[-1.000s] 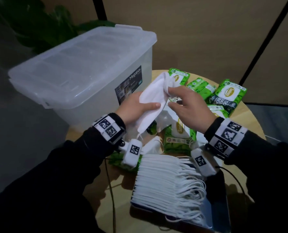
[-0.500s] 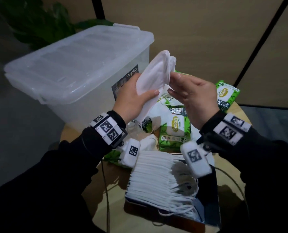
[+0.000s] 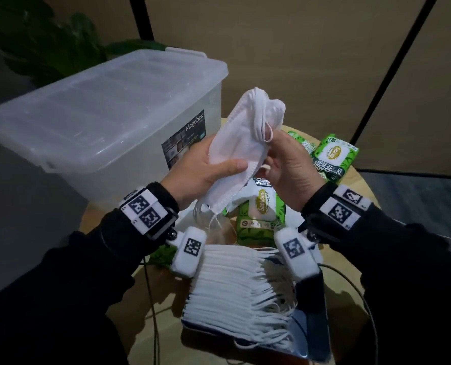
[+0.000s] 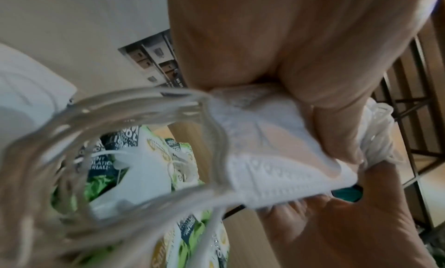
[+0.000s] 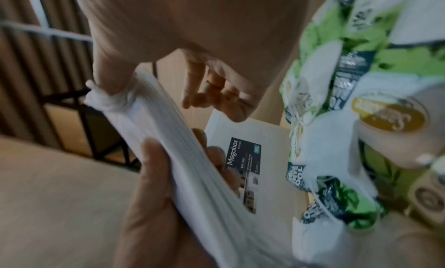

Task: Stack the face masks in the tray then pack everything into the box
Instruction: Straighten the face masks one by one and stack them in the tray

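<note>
We gripped the face masks [image 3: 241, 151] upright in both hands at frame centre; the tray [image 3: 315, 335] lay lower centre-right.

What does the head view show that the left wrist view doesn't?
Only the head view shows the tray with its stacked masks, the box lid shut, and both wrists. Only the left wrist view shows close up the left thumb pressing the held masks and their ear loops hanging toward the camera. Both show the left hand and the right hand gripping those masks, the wipes packs and the box label.
</note>
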The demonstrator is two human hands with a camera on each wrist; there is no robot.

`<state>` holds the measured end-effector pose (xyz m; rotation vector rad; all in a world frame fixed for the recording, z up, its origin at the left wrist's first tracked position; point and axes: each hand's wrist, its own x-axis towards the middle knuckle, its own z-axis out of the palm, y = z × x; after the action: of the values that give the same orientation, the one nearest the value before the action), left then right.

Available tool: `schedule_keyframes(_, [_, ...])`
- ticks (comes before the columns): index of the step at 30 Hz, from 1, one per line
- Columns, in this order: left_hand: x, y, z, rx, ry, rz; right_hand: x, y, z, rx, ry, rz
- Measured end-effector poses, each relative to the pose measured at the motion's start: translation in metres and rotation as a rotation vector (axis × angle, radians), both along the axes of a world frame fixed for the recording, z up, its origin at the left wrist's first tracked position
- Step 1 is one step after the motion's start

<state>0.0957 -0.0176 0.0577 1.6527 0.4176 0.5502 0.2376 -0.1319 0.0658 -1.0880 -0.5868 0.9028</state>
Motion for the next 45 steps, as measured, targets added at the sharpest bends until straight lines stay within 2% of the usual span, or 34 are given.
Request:
schedule_keyframes(3, [0.000, -0.004, 0.000, -0.162, 0.000, -0.080, -0.007, 0.000, 0.001, 0.032, -0.107, -0.068])
schedule_keyframes(5, [0.000, -0.004, -0.002, -0.198, -0.005, -0.104, -0.013, 0.001, 0.000, 0.045, -0.119, -0.068])
schedule_keyframes(7, [0.001, -0.004, -0.002, -0.201, -0.007, -0.114, -0.017, 0.000, 0.000, 0.061, -0.095, -0.040])
schedule_keyframes(11, [-0.002, 0.000, -0.001, -0.186, -0.011, -0.071, -0.011, -0.003, -0.001, 0.123, 0.076, 0.045])
schedule_keyframes(14, [-0.004, 0.000, 0.002, -0.110, 0.004, -0.066, -0.004, -0.005, 0.007, 0.217, 0.154, 0.160])
schedule_keyframes(17, [-0.003, -0.006, 0.003, -0.052, 0.031, -0.119, 0.004, -0.004, 0.014, 0.242, 0.144, 0.249])
schedule_keyframes(20, [0.001, -0.012, -0.002, -0.042, 0.034, -0.149, 0.003, -0.003, 0.010, 0.208, 0.062, 0.253])
schedule_keyframes(23, [0.003, -0.012, -0.005, -0.064, 0.026, -0.142, -0.003, -0.001, 0.006, 0.186, 0.124, 0.188])
schedule_keyframes(27, [0.005, -0.017, -0.008, -0.134, 0.026, -0.145, -0.007, 0.002, 0.004, 0.147, 0.253, 0.197])
schedule_keyframes(31, [0.008, -0.019, -0.006, -0.155, 0.141, -0.115, -0.004, 0.008, -0.001, 0.078, 0.238, 0.059])
schedule_keyframes(35, [-0.003, -0.006, -0.005, -0.301, 0.366, -0.224, 0.023, 0.007, -0.002, 0.093, 0.455, -0.160])
schedule_keyframes(41, [-0.010, 0.015, -0.005, -0.495, 0.170, 0.000, 0.074, 0.001, -0.015, -0.019, 0.451, -0.534])
schedule_keyframes(45, [-0.013, 0.020, 0.005, -0.833, -0.115, 0.039, 0.078, -0.005, -0.005, -0.046, 0.395, -0.670])
